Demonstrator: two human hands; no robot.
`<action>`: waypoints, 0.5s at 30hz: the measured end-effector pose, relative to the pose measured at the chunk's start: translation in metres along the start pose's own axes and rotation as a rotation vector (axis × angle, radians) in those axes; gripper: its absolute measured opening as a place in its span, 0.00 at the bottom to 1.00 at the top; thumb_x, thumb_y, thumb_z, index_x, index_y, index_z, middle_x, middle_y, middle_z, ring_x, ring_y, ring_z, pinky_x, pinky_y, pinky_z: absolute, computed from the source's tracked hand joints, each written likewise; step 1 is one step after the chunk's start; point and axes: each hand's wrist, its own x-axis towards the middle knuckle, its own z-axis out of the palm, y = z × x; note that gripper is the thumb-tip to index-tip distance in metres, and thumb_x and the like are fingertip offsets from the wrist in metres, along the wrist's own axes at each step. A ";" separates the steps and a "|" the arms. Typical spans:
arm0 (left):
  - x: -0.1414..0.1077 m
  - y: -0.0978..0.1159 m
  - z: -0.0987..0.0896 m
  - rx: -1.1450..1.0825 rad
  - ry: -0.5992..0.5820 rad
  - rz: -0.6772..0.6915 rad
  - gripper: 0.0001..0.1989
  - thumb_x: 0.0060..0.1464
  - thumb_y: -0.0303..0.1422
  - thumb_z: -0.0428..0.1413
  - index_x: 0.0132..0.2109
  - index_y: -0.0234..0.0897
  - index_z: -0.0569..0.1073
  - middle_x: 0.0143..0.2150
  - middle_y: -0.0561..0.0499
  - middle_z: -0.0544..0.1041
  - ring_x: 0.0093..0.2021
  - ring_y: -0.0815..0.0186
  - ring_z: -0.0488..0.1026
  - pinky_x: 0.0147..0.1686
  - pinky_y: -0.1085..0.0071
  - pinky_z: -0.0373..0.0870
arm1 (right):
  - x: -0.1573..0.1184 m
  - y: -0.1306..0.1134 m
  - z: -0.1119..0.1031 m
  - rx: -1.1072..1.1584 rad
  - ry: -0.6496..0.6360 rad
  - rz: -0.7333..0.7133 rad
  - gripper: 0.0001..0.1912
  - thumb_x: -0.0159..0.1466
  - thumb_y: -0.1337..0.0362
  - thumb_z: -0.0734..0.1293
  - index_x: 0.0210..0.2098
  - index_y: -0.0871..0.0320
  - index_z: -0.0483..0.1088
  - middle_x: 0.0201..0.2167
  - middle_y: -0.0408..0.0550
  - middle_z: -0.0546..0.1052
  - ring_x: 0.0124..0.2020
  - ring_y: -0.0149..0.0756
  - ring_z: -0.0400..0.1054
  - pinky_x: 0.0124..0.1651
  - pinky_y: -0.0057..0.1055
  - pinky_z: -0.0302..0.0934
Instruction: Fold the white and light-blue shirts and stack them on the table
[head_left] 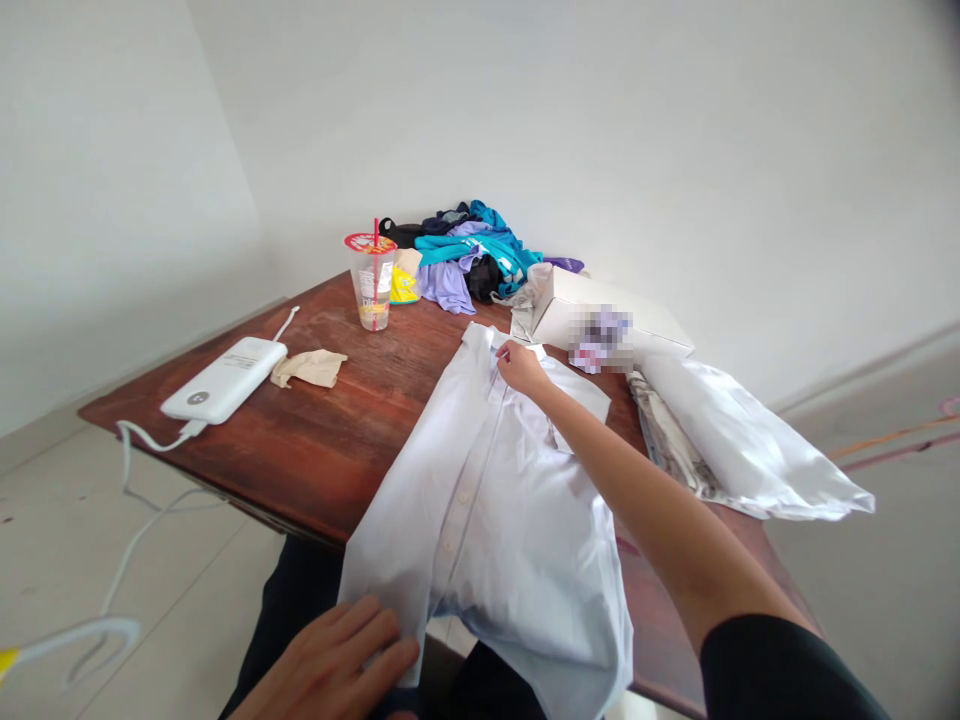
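Brown table (300,450) | your right hand (523,368) pinches shirt (525,520) by collar (477,340) | your left hand (330,655) seemingly holds its near edge | keep it evenly taut

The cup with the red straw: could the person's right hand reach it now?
Probably yes: the right hand is at the far end of the white shirt, and only shirt fabric and tabletop seem to lie between it and the cup.

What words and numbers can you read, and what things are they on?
None reads clearly enough to quote.
Cup: lettering on its side, too blurred.
White power bank: print, too small.
Teal cloth: white marks, perhaps letters, unclear.
Purple cloth: pale marks, too small.
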 end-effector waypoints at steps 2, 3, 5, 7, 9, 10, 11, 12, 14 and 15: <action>0.008 -0.010 -0.006 0.036 0.090 -0.022 0.12 0.65 0.34 0.56 0.55 0.40 0.73 0.49 0.49 0.81 0.50 0.61 0.76 0.54 0.68 0.71 | -0.014 0.001 -0.002 0.075 -0.095 0.067 0.12 0.73 0.62 0.60 0.43 0.62 0.72 0.35 0.54 0.81 0.34 0.39 0.76 0.36 0.31 0.68; 0.014 -0.015 -0.007 0.069 0.114 -0.048 0.16 0.66 0.34 0.56 0.58 0.39 0.72 0.55 0.47 0.79 0.56 0.60 0.74 0.58 0.66 0.69 | -0.022 0.001 -0.003 0.119 -0.143 0.089 0.14 0.73 0.57 0.61 0.43 0.61 0.72 0.34 0.53 0.82 0.30 0.37 0.76 0.31 0.29 0.67; 0.029 -0.025 -0.004 0.136 0.103 -0.110 0.21 0.66 0.36 0.55 0.64 0.37 0.69 0.64 0.44 0.73 0.66 0.54 0.67 0.63 0.60 0.66 | -0.037 -0.001 -0.002 0.251 -0.210 0.123 0.18 0.71 0.50 0.65 0.48 0.60 0.71 0.35 0.51 0.82 0.26 0.33 0.75 0.24 0.25 0.63; 0.046 -0.032 0.004 0.173 0.057 -0.145 0.28 0.67 0.42 0.54 0.68 0.34 0.66 0.70 0.40 0.66 0.71 0.49 0.60 0.65 0.54 0.63 | -0.048 -0.004 0.000 0.401 -0.217 0.145 0.22 0.67 0.52 0.71 0.53 0.60 0.69 0.37 0.50 0.82 0.27 0.31 0.74 0.22 0.23 0.60; 0.059 -0.036 0.014 0.187 0.008 -0.161 0.32 0.67 0.45 0.53 0.70 0.31 0.63 0.73 0.38 0.62 0.74 0.46 0.55 0.67 0.50 0.59 | -0.054 -0.008 0.002 0.505 -0.205 0.166 0.24 0.65 0.56 0.74 0.55 0.60 0.68 0.35 0.48 0.81 0.27 0.30 0.73 0.21 0.21 0.59; 0.064 -0.036 0.020 0.193 -0.009 -0.170 0.33 0.66 0.45 0.53 0.71 0.30 0.63 0.74 0.37 0.61 0.74 0.46 0.53 0.68 0.49 0.57 | -0.056 -0.010 0.002 0.528 -0.210 0.174 0.24 0.64 0.59 0.74 0.56 0.60 0.68 0.33 0.46 0.80 0.26 0.29 0.72 0.21 0.21 0.58; 0.068 -0.036 0.024 0.199 -0.022 -0.182 0.33 0.66 0.44 0.52 0.71 0.29 0.62 0.74 0.36 0.59 0.74 0.45 0.52 0.69 0.48 0.55 | -0.057 -0.011 0.003 0.549 -0.225 0.182 0.24 0.64 0.60 0.74 0.56 0.61 0.68 0.30 0.44 0.79 0.26 0.28 0.72 0.21 0.21 0.58; 0.070 -0.035 0.027 0.204 -0.032 -0.193 0.33 0.66 0.41 0.52 0.71 0.29 0.61 0.75 0.36 0.58 0.75 0.45 0.51 0.70 0.48 0.53 | -0.058 -0.012 0.004 0.572 -0.248 0.190 0.24 0.64 0.62 0.74 0.57 0.61 0.67 0.28 0.42 0.78 0.25 0.28 0.71 0.22 0.21 0.58; 0.071 -0.032 0.031 0.210 -0.047 -0.211 0.33 0.64 0.36 0.51 0.72 0.28 0.60 0.76 0.36 0.55 0.76 0.46 0.49 0.71 0.48 0.48 | -0.059 -0.012 0.004 0.621 -0.288 0.195 0.25 0.65 0.65 0.74 0.58 0.60 0.65 0.26 0.40 0.77 0.24 0.28 0.71 0.22 0.21 0.57; 0.070 -0.032 0.032 0.210 -0.054 -0.214 0.33 0.63 0.34 0.50 0.73 0.28 0.59 0.76 0.37 0.54 0.76 0.46 0.48 0.72 0.48 0.46 | -0.060 -0.012 0.004 0.635 -0.297 0.192 0.26 0.65 0.65 0.74 0.60 0.60 0.64 0.25 0.39 0.76 0.23 0.28 0.71 0.22 0.21 0.57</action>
